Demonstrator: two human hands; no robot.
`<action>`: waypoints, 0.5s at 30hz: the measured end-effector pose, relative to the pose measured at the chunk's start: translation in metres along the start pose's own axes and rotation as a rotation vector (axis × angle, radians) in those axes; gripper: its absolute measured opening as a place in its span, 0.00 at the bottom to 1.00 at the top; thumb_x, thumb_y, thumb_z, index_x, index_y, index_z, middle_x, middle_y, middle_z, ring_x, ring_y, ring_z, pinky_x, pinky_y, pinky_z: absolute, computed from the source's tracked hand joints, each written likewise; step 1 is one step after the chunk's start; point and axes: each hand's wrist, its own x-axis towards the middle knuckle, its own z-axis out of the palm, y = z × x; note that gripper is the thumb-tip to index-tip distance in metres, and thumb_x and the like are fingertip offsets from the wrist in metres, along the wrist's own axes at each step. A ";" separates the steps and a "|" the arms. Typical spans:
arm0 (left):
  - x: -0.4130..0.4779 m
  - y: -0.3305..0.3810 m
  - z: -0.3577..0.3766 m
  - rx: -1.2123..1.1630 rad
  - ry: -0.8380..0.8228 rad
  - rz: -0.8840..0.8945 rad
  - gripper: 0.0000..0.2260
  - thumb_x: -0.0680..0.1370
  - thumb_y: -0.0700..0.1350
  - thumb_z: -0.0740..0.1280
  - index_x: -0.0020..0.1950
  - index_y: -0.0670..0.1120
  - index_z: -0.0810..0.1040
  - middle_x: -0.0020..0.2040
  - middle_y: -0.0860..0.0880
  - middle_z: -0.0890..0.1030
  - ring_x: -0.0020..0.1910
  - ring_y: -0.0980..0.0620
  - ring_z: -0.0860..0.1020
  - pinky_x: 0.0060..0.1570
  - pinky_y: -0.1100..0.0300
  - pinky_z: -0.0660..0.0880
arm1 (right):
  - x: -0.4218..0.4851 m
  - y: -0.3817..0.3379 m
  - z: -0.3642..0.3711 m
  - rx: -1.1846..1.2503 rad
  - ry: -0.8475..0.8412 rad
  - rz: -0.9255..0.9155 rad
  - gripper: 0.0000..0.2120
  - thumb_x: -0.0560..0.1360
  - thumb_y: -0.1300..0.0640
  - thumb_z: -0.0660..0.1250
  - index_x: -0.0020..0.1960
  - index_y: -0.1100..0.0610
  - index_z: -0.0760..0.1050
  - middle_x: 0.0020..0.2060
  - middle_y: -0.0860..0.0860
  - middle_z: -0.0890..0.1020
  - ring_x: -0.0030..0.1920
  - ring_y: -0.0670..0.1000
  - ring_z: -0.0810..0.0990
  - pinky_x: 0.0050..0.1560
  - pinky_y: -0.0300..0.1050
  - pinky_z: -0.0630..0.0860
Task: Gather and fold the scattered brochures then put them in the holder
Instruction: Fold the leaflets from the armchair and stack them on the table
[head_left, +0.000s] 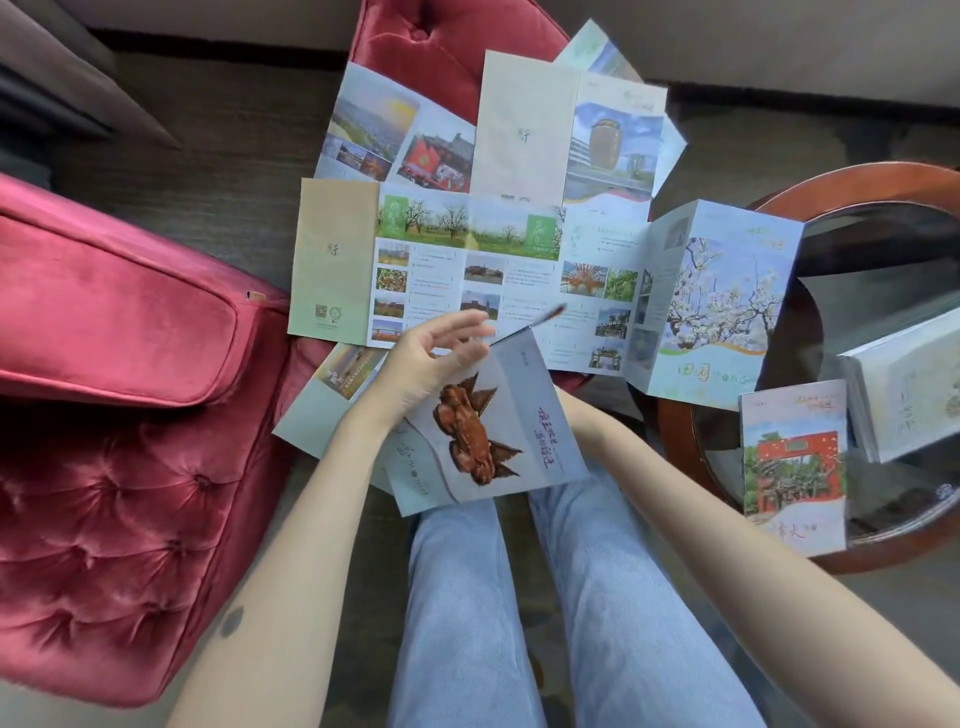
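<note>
Head view: dark floor, with a tufted red seat (114, 467) well left of the crab brochure (498, 431) and a second red seat (431, 62) far above it. A round glass-topped bench (680, 447) stood to the right of the crab brochure.

The crab brochure was partly folded and held over the person's jeans (457, 597). Its upper edge was blurred. The left grip (436, 358) was at the crab brochure's upper left corner, fingers apart and loose, clamped on nothing; contact with the paper was unclear. The right forearm (623, 457) ran under the crab brochure from the right. The right grip was hidden behind the sheet, so I could not tell if it was apart or together.

Just above the crab brochure lay a long unfolded brochure (467, 275) with orchard photos. Its blossom cover panel (722, 301) reached the bench rim. Further above lay an open brochure with a jar-shaped building (613, 145) and another with landscape photos (395, 135). One more brochure (332, 395) lay left of the crab brochure, under the left wrist.

Right of the crab brochure, on the bench, lay a folded red-gate brochure (795, 462). Beyond it was a stack of brochures (904, 395); whether a holder enclosed it was unclear.
</note>
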 end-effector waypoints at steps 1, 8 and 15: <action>0.000 0.001 0.000 0.069 -0.024 -0.020 0.22 0.67 0.55 0.73 0.59 0.52 0.78 0.54 0.55 0.81 0.52 0.59 0.78 0.55 0.61 0.75 | -0.003 -0.007 0.002 0.053 -0.036 -0.022 0.21 0.77 0.76 0.51 0.40 0.50 0.63 0.25 0.33 0.78 0.28 0.30 0.73 0.32 0.22 0.68; 0.006 -0.005 0.001 0.181 0.165 -0.020 0.01 0.72 0.46 0.72 0.43 0.52 0.82 0.38 0.56 0.83 0.38 0.60 0.80 0.43 0.62 0.75 | 0.004 -0.009 -0.013 0.224 0.066 0.041 0.11 0.78 0.57 0.58 0.44 0.50 0.78 0.37 0.49 0.79 0.33 0.42 0.79 0.36 0.35 0.74; 0.008 -0.008 -0.010 0.389 0.325 0.037 0.03 0.72 0.50 0.71 0.39 0.53 0.82 0.37 0.53 0.83 0.41 0.52 0.80 0.44 0.54 0.76 | 0.007 -0.009 -0.049 -0.370 0.700 -0.050 0.07 0.76 0.58 0.59 0.47 0.55 0.76 0.38 0.49 0.76 0.37 0.46 0.73 0.38 0.44 0.67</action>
